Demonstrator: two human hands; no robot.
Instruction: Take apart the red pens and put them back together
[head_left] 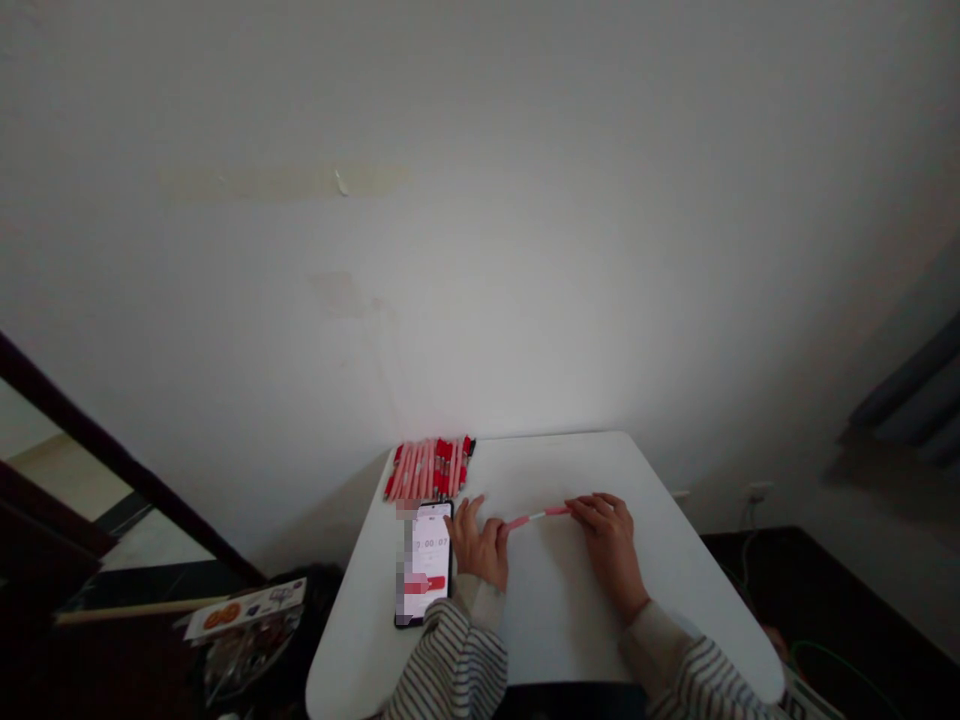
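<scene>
Between left hand (pixel 480 543) and right hand (pixel 609 538) — pink pen (pixel 537 516), ends hidden.

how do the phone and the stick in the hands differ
The phone lies on the table; the stick is held between left hand and right hand. The phone is broad, the stick slim. The phone shows a lit screen; the stick is pink and white.

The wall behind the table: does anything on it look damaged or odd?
Yes: the wall bears a yellowish strip with a small pale fleck that may be peeling, and a faint brownish patch below. They look odd against the paler surface around them.
</scene>
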